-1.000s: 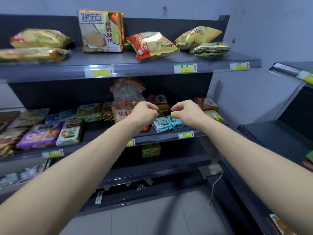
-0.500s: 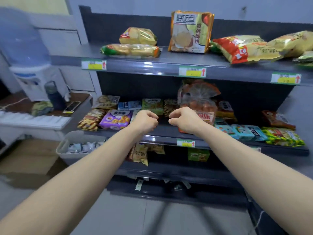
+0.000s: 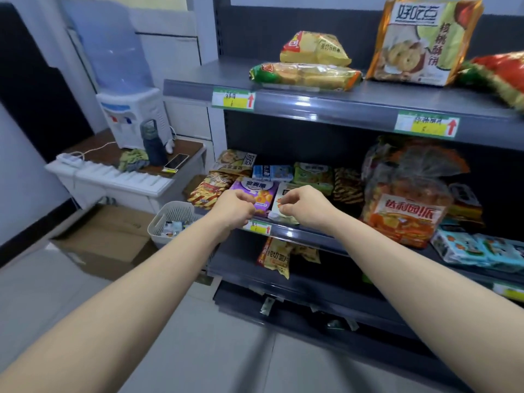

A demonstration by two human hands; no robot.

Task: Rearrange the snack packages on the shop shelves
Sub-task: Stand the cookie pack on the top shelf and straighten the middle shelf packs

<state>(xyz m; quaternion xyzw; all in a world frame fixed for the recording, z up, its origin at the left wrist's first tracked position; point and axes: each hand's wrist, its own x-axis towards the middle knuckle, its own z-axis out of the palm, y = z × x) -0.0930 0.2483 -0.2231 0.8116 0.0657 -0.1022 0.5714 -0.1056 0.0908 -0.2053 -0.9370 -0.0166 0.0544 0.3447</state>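
A: Both arms are stretched out toward the middle shelf, and the view has been swung left since a second ago. The right end of the shelving, seen then, is out of frame now; a water dispenser and a desk beside the unit have been brought into sight.

B: And the hands?

A: The left hand is curled in a loose fist with nothing seen inside it. The right hand has been loosened: half a second ago it was a fist, now its fingers are bent with a gap between them and the thumb. Nothing is gripped.

B: Where are the snacks being aimed at?

A: A purple packet lies flat at the shelf's front edge, partly covered by the left hand. A white packet lies just beside it, right under the right fingertips. Whether it is actually being touched cannot be told.

B: So a pick is being prepared?

A: That is the judgement. Attention has been shifted from the blue packets, which were near the hands a second ago and are well apart from them now, to the left end of this row. The white packet is probably to be taken first.

B: Progress?

A: Little can be claimed. The top shelf bags are lying about loosely, and the big orange bag is left standing upright.
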